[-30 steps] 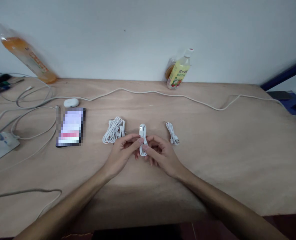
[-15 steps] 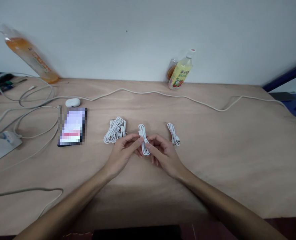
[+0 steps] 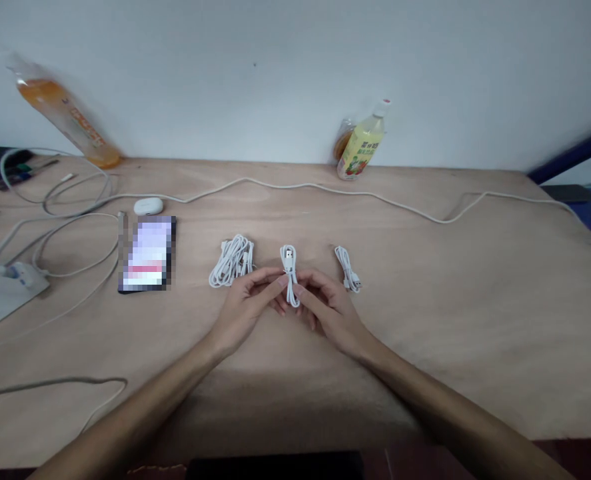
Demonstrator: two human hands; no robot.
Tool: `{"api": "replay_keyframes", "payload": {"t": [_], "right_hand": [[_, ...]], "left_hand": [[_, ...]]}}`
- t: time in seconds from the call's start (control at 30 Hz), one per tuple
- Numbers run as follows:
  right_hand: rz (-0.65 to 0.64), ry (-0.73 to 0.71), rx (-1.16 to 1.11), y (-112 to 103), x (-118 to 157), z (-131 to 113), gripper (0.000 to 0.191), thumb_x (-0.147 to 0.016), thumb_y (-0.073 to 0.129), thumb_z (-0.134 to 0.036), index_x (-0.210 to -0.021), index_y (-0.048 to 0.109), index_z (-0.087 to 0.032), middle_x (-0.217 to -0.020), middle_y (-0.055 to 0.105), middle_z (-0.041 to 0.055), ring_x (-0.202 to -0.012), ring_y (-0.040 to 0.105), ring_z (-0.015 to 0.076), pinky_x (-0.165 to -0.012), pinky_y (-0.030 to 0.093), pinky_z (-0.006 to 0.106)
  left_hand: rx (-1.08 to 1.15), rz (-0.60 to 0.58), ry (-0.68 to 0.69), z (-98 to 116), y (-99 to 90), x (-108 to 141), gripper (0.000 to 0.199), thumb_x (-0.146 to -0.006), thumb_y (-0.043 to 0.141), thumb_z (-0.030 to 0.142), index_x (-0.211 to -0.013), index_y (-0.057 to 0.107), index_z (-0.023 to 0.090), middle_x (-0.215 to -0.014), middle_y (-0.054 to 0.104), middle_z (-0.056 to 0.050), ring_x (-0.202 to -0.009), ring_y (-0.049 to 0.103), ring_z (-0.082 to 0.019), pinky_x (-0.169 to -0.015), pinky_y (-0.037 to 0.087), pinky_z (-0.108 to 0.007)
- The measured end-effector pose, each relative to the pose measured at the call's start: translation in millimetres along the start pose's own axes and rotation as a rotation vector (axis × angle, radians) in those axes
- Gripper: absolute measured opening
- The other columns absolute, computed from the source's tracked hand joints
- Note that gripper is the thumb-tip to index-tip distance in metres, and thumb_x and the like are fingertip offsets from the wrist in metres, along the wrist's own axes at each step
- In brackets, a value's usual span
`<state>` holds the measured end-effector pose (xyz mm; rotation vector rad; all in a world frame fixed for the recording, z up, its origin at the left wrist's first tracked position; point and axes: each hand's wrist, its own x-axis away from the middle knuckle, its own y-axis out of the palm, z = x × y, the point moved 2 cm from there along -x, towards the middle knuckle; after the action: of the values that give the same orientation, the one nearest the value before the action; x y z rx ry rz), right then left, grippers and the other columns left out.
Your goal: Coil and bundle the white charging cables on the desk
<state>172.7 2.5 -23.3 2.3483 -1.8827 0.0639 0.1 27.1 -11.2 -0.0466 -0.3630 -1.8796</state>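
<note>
Between both hands I hold a bundled white USB cable (image 3: 290, 267), upright, its metal plug showing near the top. My left hand (image 3: 252, 300) pinches it from the left with thumb and fingers. On the other side, my right hand (image 3: 328, 303) grips its lower part, thumb in front. Some fingertips are hidden behind the cable. Beyond my left hand lies a pile of coiled white cables (image 3: 231, 260), partly covered by my fingers. To the right of my right hand, a single bundled white USB cable (image 3: 347, 269) rests on the table (image 3: 450, 320).
A phone (image 3: 148, 253) and a white earbud case (image 3: 148, 206) lie at the left. Loose cords and a white power strip (image 3: 5, 300) are farther left. A long white cord (image 3: 305, 186) crosses the back. An orange drink bottle (image 3: 70, 120) and a yellow bottle (image 3: 362, 147) stand by the wall.
The cable in my hands has turned slightly, so its metal plug now faces me. My hands have barely moved. The whole view has shifted a little.
</note>
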Motion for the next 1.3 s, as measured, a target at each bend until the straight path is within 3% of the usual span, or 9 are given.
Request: {"api": "replay_keyframes", "payload": {"t": [0.2,0.63,0.83,0.97,1.1,1.17,1.3], "right_hand": [[-0.006,-0.013,-0.006,-2,-1,4,0.043,-0.099,0.072,-0.066,-0.108,0.075,-0.024,-0.083,0.065,-0.0002,-0.061,0.054,0.0127,-0.043,0.042,0.021],[0.024,-0.020,-0.032,-3,-2,2,0.037,-0.098,0.076,-0.060,-0.104,0.078,-0.024,-0.077,0.066,-0.0009,-0.057,0.051,0.0121,-0.044,0.043,0.023],[0.159,-0.072,0.050,-9,-1,-6,0.028,-0.094,0.079,-0.051,-0.101,0.081,-0.024,-0.084,0.071,0.0023,-0.062,0.057,0.0140,-0.043,0.045,0.023],[0.306,-0.156,0.134,-26,-5,-23,0.024,-0.089,0.082,-0.046,-0.096,0.081,-0.024,-0.084,0.073,0.0030,-0.063,0.060,0.0150,-0.042,0.043,0.023],[0.476,-0.161,0.252,-60,-12,-45,0.028,-0.086,0.080,-0.045,-0.098,0.084,-0.020,-0.074,0.074,0.0020,-0.049,0.050,0.0112,-0.043,0.043,0.026],[0.522,-0.132,0.338,-79,-13,-55,0.028,-0.083,0.079,-0.044,-0.094,0.085,-0.019,-0.073,0.074,0.0032,-0.050,0.052,0.0123,-0.044,0.043,0.026],[0.433,0.058,0.593,-106,-7,-65,0.021,-0.081,0.077,-0.039,-0.080,0.084,-0.020,-0.068,0.073,0.0030,-0.050,0.054,0.0134,-0.048,0.045,0.028]], "left_hand": [[0.036,-0.009,-0.024,0,0.4,0,0.037,-0.082,0.094,0.048,-0.100,0.085,0.016,-0.075,0.075,-0.002,-0.068,0.068,-0.016,-0.062,0.059,-0.026],[0.025,-0.063,-0.004,2,1.2,-1,0.034,-0.090,0.087,0.049,-0.101,0.087,0.017,-0.078,0.076,-0.004,-0.068,0.066,-0.015,-0.064,0.058,-0.027],[0.048,-0.056,-0.022,-6,-2.8,0,0.033,-0.096,0.081,0.048,-0.103,0.087,0.016,-0.082,0.074,-0.005,-0.068,0.067,-0.015,-0.065,0.059,-0.028],[0.083,-0.048,-0.034,-8,-3.7,0,0.039,-0.096,0.082,0.049,-0.116,0.087,0.016,-0.081,0.073,-0.003,-0.069,0.068,-0.015,-0.064,0.058,-0.027],[0.105,-0.039,-0.045,-7,-2.8,-1,0.041,-0.096,0.083,0.050,-0.118,0.087,0.015,-0.079,0.072,-0.003,-0.070,0.068,-0.015,-0.063,0.058,-0.026],[0.117,-0.040,-0.043,-7,-2.6,0,0.040,-0.096,0.084,0.050,-0.116,0.088,0.016,-0.078,0.072,-0.003,-0.069,0.068,-0.014,-0.062,0.058,-0.026],[0.136,-0.054,-0.036,-9,-3.7,0,0.036,-0.096,0.085,0.048,-0.114,0.088,0.017,-0.078,0.073,-0.002,-0.068,0.069,-0.014,-0.062,0.059,-0.026]]}}
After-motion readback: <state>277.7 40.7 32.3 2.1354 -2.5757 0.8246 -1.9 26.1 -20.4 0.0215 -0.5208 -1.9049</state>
